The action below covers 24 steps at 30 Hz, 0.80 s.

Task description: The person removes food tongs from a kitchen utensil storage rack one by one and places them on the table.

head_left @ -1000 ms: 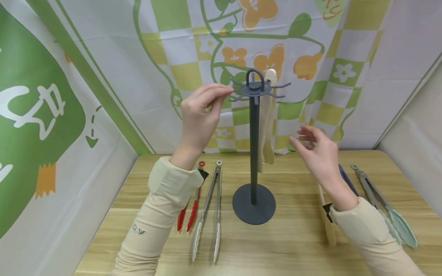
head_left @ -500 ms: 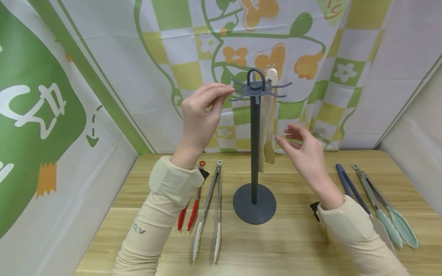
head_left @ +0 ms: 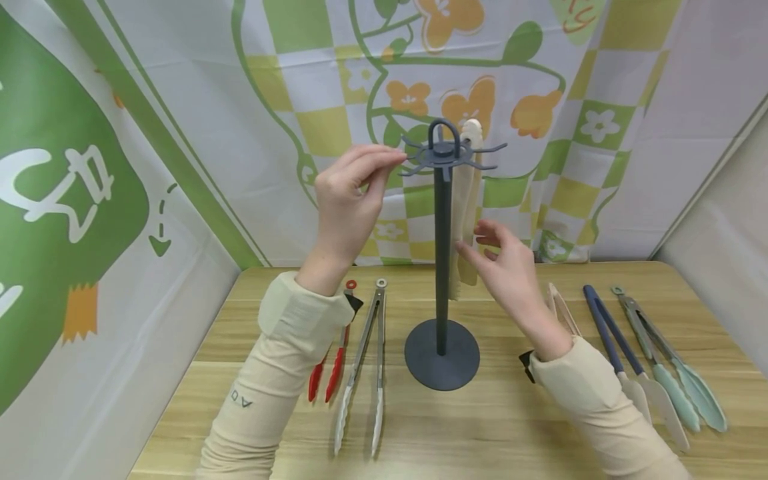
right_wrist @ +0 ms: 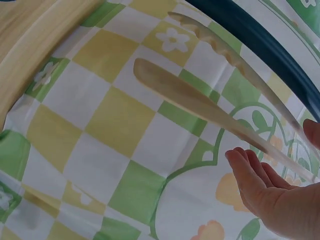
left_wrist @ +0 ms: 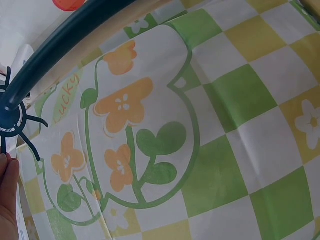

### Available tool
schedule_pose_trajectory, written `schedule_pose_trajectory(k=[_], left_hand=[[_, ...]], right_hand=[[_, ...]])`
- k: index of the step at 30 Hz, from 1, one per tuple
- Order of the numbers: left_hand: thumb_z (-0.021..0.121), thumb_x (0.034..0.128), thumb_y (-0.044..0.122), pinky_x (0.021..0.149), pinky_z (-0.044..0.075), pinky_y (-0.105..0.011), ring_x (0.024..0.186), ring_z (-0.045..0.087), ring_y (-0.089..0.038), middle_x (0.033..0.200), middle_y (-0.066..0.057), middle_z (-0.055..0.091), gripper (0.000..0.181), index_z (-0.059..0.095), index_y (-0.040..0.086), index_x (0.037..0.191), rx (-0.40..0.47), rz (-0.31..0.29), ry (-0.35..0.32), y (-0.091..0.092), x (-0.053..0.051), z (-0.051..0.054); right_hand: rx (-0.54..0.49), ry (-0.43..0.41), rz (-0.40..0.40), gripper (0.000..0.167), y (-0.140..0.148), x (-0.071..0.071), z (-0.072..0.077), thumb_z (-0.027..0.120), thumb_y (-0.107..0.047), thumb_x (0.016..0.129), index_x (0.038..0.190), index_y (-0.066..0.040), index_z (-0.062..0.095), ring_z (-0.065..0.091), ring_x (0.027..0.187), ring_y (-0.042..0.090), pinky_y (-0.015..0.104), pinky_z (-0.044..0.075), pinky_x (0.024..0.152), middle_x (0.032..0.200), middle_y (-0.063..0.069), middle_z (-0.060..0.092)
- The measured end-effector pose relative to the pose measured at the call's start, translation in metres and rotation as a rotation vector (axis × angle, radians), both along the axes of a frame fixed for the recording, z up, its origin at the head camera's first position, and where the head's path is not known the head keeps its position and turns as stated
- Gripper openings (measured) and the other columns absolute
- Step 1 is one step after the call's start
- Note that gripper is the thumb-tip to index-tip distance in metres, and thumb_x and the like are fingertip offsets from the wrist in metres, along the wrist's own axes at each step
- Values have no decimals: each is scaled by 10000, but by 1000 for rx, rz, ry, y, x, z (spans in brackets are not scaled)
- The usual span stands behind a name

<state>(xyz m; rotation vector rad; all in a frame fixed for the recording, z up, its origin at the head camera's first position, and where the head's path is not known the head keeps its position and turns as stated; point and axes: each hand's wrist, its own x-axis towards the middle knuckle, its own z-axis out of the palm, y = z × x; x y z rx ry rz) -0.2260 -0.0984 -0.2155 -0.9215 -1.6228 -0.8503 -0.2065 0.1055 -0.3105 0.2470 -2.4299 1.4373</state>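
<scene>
A dark grey hook stand [head_left: 443, 280] rises from a round base on the table. At its top, the left hand [head_left: 351, 200] pinches the tip of one hook between thumb and fingers; the left wrist view shows these fingertips [left_wrist: 9, 172] at the hook's end. Cream tongs [head_left: 463, 213] hang from a hook at the back right of the stand. Beside their lower half is the right hand [head_left: 510, 273], thumb and fingers spread apart. In the right wrist view, the two arms of the tongs [right_wrist: 185, 95] pass between that thumb and the fingers; contact cannot be told.
Left of the base lie red-tipped tongs [head_left: 336, 367] and long metal tongs [head_left: 364, 360] with white tips. On the right are beige tongs [head_left: 562, 310], partly behind the right arm, blue-handled tongs [head_left: 609, 327] and mint-tipped tongs [head_left: 666, 353]. A patterned cloth [head_left: 324, 133] hangs behind.
The right hand has moved left, from above the right-hand tongs to the hanging cream tongs. The left hand keeps its pinch on the hook, and the stand has stayed put.
</scene>
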Motion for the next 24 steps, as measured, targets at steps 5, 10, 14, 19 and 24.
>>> schedule_pose_trajectory(k=[5,10,14,19,24], left_hand=[[611,834,-25,738,518,-183,787,651,-213,848,-150,673,87,696,-45,838,0,4,1,0,0,0],[611,834,-27,741,517,-181,786,651,-212,849,-151,674,86,694,-46,837,0,7,1,0,0,0],[612,831,-33,742,518,-182,787,651,-215,847,-153,674,83,694,-47,834,0,2,4,0,0,0],[611,834,-27,741,517,-179,785,651,-211,849,-150,674,86,694,-46,837,-2,9,2,0,0,-1],[609,838,-20,739,517,-180,787,651,-210,852,-148,674,89,695,-44,841,-4,14,3,0,0,0]], right_hand=[[18,-16,2,611,-3,-4,-5,636,-384,835,1290,-23,448,511,1123,255,375,457,932,1228,120,524],[32,-22,1,593,-4,-5,-10,651,-345,832,1280,-11,453,516,1116,265,382,460,927,1226,134,529],[39,-24,8,573,-5,-6,-15,668,-281,828,1277,1,451,521,1107,275,387,466,919,1223,149,530],[42,-49,24,589,-7,-10,-20,678,-207,821,1295,30,422,507,1117,299,391,458,930,1242,185,508],[54,-88,30,625,-8,-14,-22,678,-176,817,1321,44,382,479,1138,315,396,440,951,1262,208,480]])
